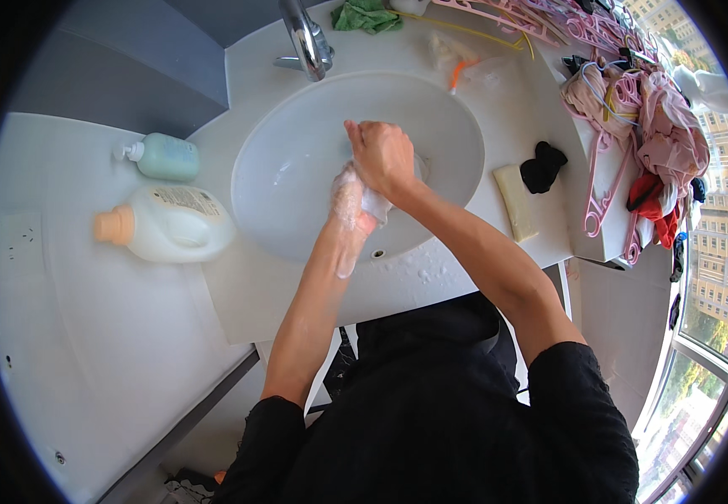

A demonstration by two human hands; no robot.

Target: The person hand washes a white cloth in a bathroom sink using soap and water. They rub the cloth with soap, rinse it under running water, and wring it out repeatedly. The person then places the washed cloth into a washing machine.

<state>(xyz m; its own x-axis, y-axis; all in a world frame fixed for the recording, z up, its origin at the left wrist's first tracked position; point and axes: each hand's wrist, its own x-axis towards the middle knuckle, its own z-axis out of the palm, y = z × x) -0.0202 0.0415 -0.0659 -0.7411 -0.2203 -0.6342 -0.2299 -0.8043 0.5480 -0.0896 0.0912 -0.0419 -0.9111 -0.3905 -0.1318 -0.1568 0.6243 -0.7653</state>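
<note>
Over the white oval washbasin point(288, 214), both of my hands are close together on a wet white cloth point(375, 205). Soap suds cover my left hand point(348, 195) and run onto its wrist; part of its fingers is hidden behind the other hand and the cloth. My right hand point(384, 151) is closed in a fist on the cloth, just above and to the right of the left one. Cloth hangs below the fist and some shows at its right side. A chrome faucet point(306, 44) stands at the basin's far edge, with no water seen running from it.
Left of the basin are a green pump bottle point(169, 157) and a white detergent jug point(181, 223) with an orange cap. On the right lie a pale soap bar point(515, 203) and a black cloth point(543, 167). Pink hangers point(604, 183) and garments crowd the window ledge. A green cloth point(367, 16) lies behind.
</note>
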